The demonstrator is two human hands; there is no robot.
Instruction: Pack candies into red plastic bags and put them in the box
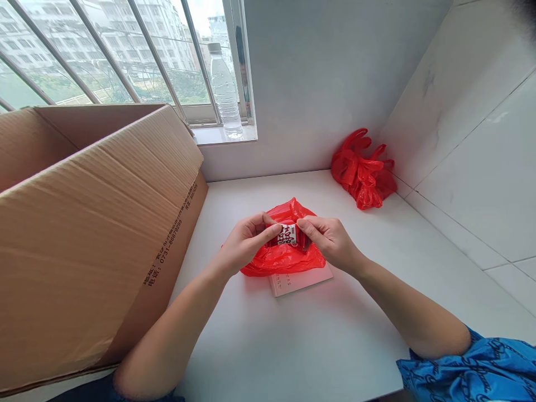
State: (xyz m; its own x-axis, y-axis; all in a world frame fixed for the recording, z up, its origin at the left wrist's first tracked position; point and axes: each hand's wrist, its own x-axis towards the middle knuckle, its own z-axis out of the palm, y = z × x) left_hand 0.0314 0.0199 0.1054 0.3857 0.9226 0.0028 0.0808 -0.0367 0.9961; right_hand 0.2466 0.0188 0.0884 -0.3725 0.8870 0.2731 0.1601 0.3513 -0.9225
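Note:
A small red packet (287,234) with a white panel and dark red Chinese lettering is pinched at both ends between my hands. My left hand (251,239) grips its left end with thumb and finger, and my right hand (329,237) its right end. Around and below the packet spreads a crumpled red plastic bag (274,265); whether the packet lies inside its mouth or above it, I cannot tell. Partly covered by the bag, a pale pink booklet (304,282) with small writing lies on the white tabletop (251,340).
A large open cardboard box (104,223) takes up the left side. At the back right corner sits another red plastic bag (363,170), bunched up. On the sill of the barred window stands a clear water bottle (226,95). Tiled wall (473,167) borders the right.

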